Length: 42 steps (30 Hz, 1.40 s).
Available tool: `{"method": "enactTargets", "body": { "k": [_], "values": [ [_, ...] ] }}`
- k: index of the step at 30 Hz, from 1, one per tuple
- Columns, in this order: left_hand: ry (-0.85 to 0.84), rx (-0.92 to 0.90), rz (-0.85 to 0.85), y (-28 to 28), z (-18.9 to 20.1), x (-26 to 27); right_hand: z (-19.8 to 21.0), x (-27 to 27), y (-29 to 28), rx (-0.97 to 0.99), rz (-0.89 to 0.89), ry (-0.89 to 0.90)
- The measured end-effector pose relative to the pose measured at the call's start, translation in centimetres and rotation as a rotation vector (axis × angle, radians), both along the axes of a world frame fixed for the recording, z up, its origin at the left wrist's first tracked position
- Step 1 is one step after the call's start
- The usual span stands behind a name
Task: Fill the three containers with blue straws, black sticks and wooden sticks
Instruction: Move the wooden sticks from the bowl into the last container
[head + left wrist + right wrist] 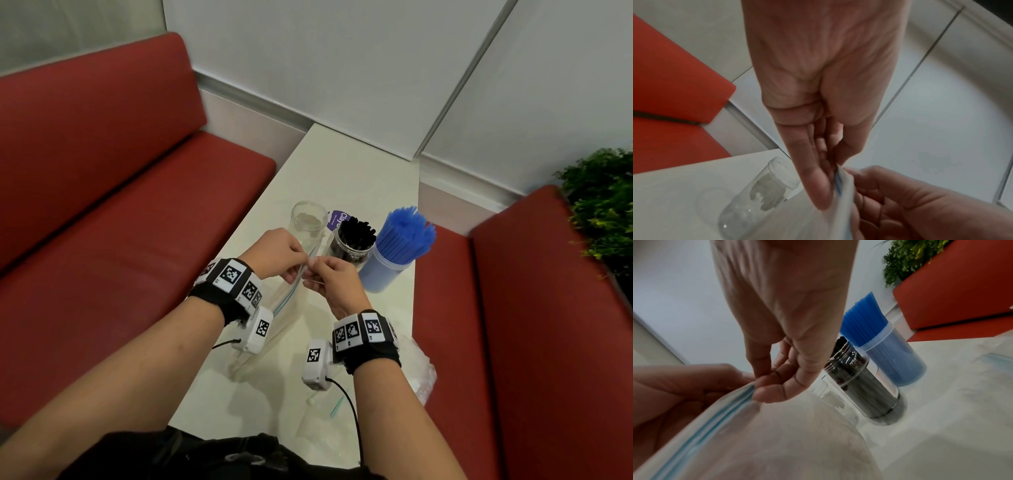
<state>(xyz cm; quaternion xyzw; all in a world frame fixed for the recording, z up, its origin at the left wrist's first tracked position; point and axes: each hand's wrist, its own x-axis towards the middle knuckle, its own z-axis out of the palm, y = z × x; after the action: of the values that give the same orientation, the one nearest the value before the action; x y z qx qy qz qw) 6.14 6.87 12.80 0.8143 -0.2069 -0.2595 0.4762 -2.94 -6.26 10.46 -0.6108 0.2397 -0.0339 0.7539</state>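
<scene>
Three jars stand in a row on the white table (359,171): an empty clear jar (309,219), a jar of black sticks (354,240) and a jar of blue straws (397,253). In front of them both hands hold up a clear zip bag (287,308) by its blue zip strip. My left hand (301,266) pinches one lip of the mouth and my right hand (311,273) pinches the other. The left wrist view shows the left hand (828,178), the bag (818,224) and the empty jar (764,191). In the right wrist view the right hand (764,386) pinches the bag (777,434), whose contents look pale tan.
Crumpled empty plastic bags (419,370) lie at the table's right edge, and another zip bag (329,414) lies near me. A purple-labelled packet (337,219) sits behind the jars. Red benches (120,222) flank the table, with a plant (603,205) at right.
</scene>
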Motion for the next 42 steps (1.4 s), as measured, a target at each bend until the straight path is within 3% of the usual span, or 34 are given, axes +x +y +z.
{"method": "enactTargets", "body": {
  "k": [4, 7, 10, 12, 15, 17, 19, 22, 26, 28, 31, 35, 38, 42],
  "values": [
    [0.079, -0.069, 0.099, -0.4, -0.5, -0.4, -0.5, 0.2, 0.3, 0.061, -0.032, -0.02],
    [0.318, -0.227, 0.213, -0.3, -1.3, -0.7, -1.1, 0.3, 0.3, 0.204, -0.097, -0.029],
    [0.507, -0.404, 0.443, 1.0, -1.7, 0.6, -2.0, 0.1, -1.1, 0.426, -0.288, -0.05],
    [0.711, -0.552, 0.55, 1.9, -2.0, 1.5, -2.6, -0.5, -1.8, 0.522, -0.303, -0.048],
    [1.146, -0.61, 0.473, 2.3, -2.9, 1.2, -3.1, -0.8, -1.3, 0.655, -0.275, 0.022],
    [1.269, -0.561, 0.411, 2.1, -3.4, 0.8, -3.3, -0.7, -1.4, 0.742, -0.309, 0.055],
    [1.191, -0.449, 0.396, 2.7, -3.8, 0.8, -3.1, -0.8, -2.1, 0.807, -0.354, 0.106],
    [0.942, -0.318, 0.286, 3.5, -4.5, 1.0, -3.7, -0.9, -2.9, 0.926, -0.425, 0.207],
    [0.427, -0.014, -0.059, 4.1, -5.6, 0.9, -5.0, -0.4, -2.8, 0.723, -0.337, 0.311],
    [0.267, 0.044, 0.038, 4.2, -6.5, 1.1, -4.6, -0.4, -2.4, 0.598, -0.238, 0.306],
    [0.501, -0.172, 0.323, 3.6, -7.5, 1.3, -3.9, -0.8, -2.3, 0.246, 0.007, 0.26],
    [0.8, -0.36, 0.413, 3.0, -6.9, 0.5, -3.7, -0.6, -2.0, -0.012, 0.157, 0.218],
    [0.805, -0.361, 0.3, 3.0, -6.2, -0.3, -3.5, -0.2, -2.0, -0.047, 0.042, 0.223],
    [0.695, -0.4, -0.019, 3.6, -5.7, -1.0, -3.3, 0.0, -1.4, 0.128, -0.055, 0.151]
  ]
}}
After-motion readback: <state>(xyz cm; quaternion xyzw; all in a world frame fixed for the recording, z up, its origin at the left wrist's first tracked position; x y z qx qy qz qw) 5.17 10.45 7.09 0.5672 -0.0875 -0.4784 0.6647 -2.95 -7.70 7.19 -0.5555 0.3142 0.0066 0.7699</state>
